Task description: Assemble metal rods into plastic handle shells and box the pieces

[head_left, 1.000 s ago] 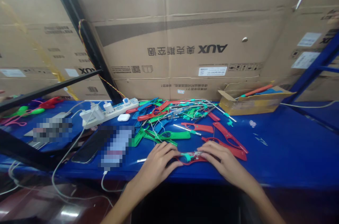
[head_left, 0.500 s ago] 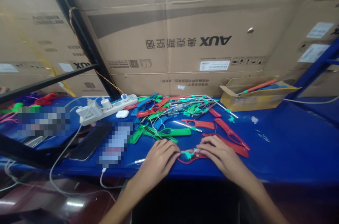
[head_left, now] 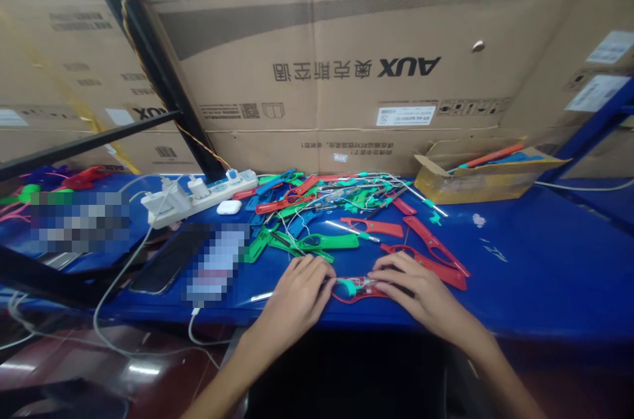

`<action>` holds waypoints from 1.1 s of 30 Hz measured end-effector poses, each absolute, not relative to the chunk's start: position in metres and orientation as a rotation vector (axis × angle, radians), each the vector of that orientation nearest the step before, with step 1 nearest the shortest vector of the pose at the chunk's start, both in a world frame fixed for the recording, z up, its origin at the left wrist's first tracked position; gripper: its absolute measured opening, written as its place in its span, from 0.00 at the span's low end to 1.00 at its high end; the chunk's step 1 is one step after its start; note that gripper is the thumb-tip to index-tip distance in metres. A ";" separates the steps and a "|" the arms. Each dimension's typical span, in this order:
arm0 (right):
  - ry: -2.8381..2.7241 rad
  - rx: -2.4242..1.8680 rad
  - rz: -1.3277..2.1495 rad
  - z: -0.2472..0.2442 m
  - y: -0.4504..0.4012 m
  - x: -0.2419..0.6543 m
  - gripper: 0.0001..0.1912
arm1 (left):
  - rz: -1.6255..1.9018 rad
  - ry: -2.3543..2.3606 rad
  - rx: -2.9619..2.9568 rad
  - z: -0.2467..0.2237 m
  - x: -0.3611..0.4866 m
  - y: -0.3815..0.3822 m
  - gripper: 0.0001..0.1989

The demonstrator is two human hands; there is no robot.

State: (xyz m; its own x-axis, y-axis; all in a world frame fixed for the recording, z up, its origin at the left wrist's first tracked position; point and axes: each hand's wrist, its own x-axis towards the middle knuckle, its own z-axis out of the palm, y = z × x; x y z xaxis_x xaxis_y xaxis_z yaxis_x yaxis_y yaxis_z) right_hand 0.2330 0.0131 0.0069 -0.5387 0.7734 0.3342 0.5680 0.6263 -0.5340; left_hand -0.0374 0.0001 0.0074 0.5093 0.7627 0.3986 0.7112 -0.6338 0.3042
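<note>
At the table's front edge lies a red plastic lighter casing (head_left: 352, 299), looking like an open half-shell of a long-nosed gas lighter. A teal trigger piece (head_left: 351, 287) and thin pale wires sit in it. My left hand (head_left: 306, 290) closes its fingertips at the casing's left end; what is pinched there is partly hidden. With thumb and fingers together, my right hand (head_left: 409, 283) grips the casing's right part beside the wires. Just beyond my right hand rest more red casing halves (head_left: 436, 268). A green casing (head_left: 334, 242) lies beyond my left hand.
Behind the hands spreads a pile of coloured casings, metal rods and wires (head_left: 347, 194). A cardboard box (head_left: 470, 186) holds more parts at the back right. Left are a power strip (head_left: 218, 197), a white earbud case (head_left: 229, 207), two phones (head_left: 171, 260) and a charging cable (head_left: 99, 313).
The view has shifted slightly. Both hands stay at the red casing, with only small finger movements around the teal trigger and the wires.
</note>
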 end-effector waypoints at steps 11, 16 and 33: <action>-2.372 -1.027 0.403 0.002 0.011 0.237 0.14 | 0.685 1.258 2.716 0.007 -0.041 -0.001 0.07; -2.334 -1.002 0.307 0.002 0.010 0.237 0.11 | 0.714 1.253 2.715 0.007 -0.041 -0.001 0.08; -2.397 -0.949 0.070 0.003 0.002 0.219 0.16 | 0.686 1.211 2.744 0.003 -0.041 0.000 0.09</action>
State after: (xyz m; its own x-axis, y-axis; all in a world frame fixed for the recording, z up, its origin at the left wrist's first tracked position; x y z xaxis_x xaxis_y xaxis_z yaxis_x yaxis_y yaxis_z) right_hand 0.2189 0.0022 0.0030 -0.5958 0.6460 0.4772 0.6171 0.7485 -0.2428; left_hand -0.0415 -0.0003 0.0029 0.5914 0.7155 0.3718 0.6866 -0.6886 0.2330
